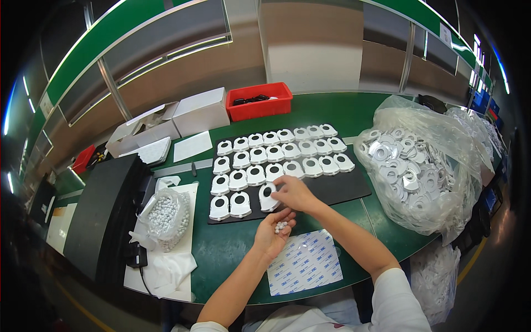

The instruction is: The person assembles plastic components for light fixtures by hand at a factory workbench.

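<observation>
My left hand (271,233) is cupped, palm up, around several small white beads (281,226) just in front of the black mat (345,191). My right hand (294,193) reaches over the mat's front edge, its fingers closed at the right side of a white plastic part (267,204). This part is rounded, with a round hole in its upper half, and sits slightly tilted at the right end of the nearest row. Similar white parts (255,176) lie in rows across the mat. The fingertips partly cover the part's right edge.
On the right, a large clear bag (381,207) bulges with white rings. A bag of white beads (166,213) stands left, beside a stack of black boards (105,221). A printed sheet (307,265) lies at the front edge. Behind are a red bin (259,110) and white boxes (200,115).
</observation>
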`<state>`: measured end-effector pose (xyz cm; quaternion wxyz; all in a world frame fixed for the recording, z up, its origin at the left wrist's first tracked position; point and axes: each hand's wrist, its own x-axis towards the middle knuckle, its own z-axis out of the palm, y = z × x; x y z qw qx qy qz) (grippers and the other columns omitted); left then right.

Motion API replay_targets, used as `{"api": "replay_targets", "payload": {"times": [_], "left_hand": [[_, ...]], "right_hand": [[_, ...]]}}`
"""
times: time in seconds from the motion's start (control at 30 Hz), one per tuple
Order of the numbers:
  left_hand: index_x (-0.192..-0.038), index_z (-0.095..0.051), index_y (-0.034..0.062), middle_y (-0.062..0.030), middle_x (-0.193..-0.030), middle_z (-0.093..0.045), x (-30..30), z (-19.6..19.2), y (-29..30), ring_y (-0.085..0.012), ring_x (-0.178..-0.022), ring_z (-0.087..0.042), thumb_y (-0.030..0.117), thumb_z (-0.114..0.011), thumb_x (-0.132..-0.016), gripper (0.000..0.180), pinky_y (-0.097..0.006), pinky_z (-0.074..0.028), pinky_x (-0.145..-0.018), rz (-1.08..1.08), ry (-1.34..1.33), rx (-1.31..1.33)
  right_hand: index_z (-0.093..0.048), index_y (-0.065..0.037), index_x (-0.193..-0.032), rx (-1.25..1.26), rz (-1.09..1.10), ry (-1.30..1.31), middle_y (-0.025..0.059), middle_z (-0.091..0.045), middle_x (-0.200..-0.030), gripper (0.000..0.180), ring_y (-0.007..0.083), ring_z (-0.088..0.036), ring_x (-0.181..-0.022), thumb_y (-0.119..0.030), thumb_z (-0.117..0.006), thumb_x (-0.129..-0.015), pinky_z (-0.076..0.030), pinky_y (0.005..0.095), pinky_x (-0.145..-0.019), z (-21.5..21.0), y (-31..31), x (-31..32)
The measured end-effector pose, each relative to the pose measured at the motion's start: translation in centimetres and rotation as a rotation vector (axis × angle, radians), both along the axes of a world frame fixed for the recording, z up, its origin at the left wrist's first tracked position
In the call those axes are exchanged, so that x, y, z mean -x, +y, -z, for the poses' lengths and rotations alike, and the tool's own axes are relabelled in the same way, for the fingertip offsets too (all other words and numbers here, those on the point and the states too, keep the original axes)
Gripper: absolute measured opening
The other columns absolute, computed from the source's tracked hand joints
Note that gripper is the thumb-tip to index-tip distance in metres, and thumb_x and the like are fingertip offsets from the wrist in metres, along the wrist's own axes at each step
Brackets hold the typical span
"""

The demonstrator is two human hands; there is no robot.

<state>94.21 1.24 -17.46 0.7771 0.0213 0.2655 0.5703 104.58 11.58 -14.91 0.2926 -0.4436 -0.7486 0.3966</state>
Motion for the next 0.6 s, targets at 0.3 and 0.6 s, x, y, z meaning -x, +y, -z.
{"api": "replay_targets", "payload": {"times": [0.3,0.6], "left_hand": [[-0.115,-0.044,-0.004,-0.0181,-0.103,-0.052,-0.5,0.7,0.3,-0.0214,-0.076,-0.052,-0.001,-0.039,-0.087,0.029,-0.021,-0.037,-0.049,-0.001,-0.057,0.031],[-0.088,-0.051,0.0041,-0.0108,-0.075,-0.058,-4.6,-1.1,0.0,-0.0097,-0.055,-0.046,0.024,-0.058,-0.088,0.021,-0.015,-0.028,-0.037,-0.029,0.081,-0.037]], "right_hand": [[-0.061,0.004,-0.096,0.133,-0.018,0.224,0.0095,-0.065,-0.073,0.031,0.0131,-0.059,-0.056,-0.016,-0.068,-0.073,-0.049,0.0259,-0.055,1.8,0.4,-0.7],[-0.062,-0.003,-0.095,-0.738,0.711,-0.2,0.0137,-0.06,-0.093,0.022,0.0311,-0.054,-0.092,-0.002,-0.058,-0.074,-0.043,0.04,-0.081,-1.1,4.7,-23.3]]}}
